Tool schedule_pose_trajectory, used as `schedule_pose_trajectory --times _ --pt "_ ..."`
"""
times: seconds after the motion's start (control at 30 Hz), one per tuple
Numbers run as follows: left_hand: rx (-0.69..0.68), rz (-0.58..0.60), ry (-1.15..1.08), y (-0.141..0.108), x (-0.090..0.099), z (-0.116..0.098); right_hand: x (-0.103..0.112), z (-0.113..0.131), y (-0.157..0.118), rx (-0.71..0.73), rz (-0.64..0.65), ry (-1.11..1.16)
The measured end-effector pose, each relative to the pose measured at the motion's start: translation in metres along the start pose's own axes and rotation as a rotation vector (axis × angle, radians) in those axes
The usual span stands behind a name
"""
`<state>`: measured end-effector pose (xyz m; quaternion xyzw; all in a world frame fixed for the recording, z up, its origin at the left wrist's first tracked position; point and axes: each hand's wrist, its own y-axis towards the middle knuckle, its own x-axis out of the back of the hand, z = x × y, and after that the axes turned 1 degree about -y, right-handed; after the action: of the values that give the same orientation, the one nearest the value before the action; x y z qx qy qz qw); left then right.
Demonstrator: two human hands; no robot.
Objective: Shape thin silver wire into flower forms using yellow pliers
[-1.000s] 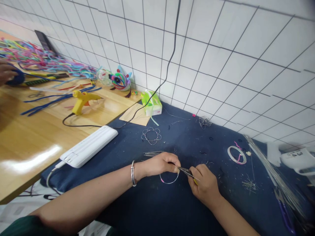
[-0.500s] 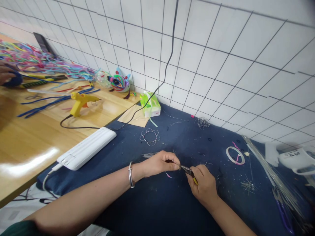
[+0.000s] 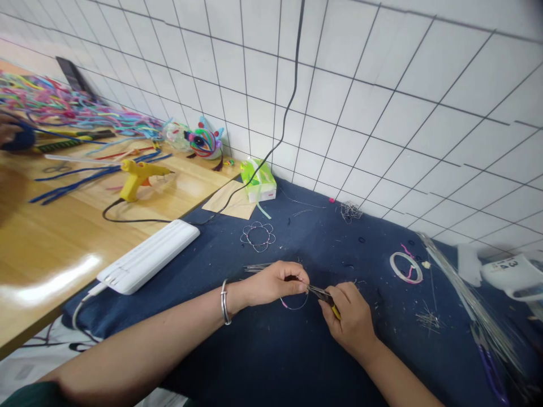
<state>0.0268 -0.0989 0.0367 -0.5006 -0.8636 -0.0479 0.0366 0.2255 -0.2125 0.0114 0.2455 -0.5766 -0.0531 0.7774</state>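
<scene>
My left hand (image 3: 278,282), with silver bangles at the wrist, pinches a thin wire loop (image 3: 294,308) that hangs below the fingers and carries a small pink piece. In my right hand (image 3: 350,316) are pliers (image 3: 323,295) with a yellow handle. Their jaws meet the wire at my left fingertips; whether they are closed on it is too small to tell. Beyond my left hand lies a flower-shaped wire ring (image 3: 258,237) on the dark blue cloth (image 3: 237,345). Several straight wire pieces (image 3: 257,267) stick out behind my left hand.
At left, a white power bank (image 3: 148,257) and a yellow glue gun (image 3: 138,178) with its cord. A tissue pack (image 3: 259,180) stands by the wall. To the right are a tape roll (image 3: 406,268), long wires (image 3: 462,288) and purple-handled scissors (image 3: 492,373). Another person's hand (image 3: 6,133) shows far left.
The wire loop beneath my left fingers has swung into fuller view, now a wider curve. Both hands keep nearly the same place and hold.
</scene>
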Motion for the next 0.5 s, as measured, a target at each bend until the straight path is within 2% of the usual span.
schedule_pose_trajectory --times 0.5 --pt "0.050 -0.036 -0.043 -0.0007 -0.0046 -0.0001 -0.0009 -0.0008 -0.0012 -0.009 0.039 0.005"
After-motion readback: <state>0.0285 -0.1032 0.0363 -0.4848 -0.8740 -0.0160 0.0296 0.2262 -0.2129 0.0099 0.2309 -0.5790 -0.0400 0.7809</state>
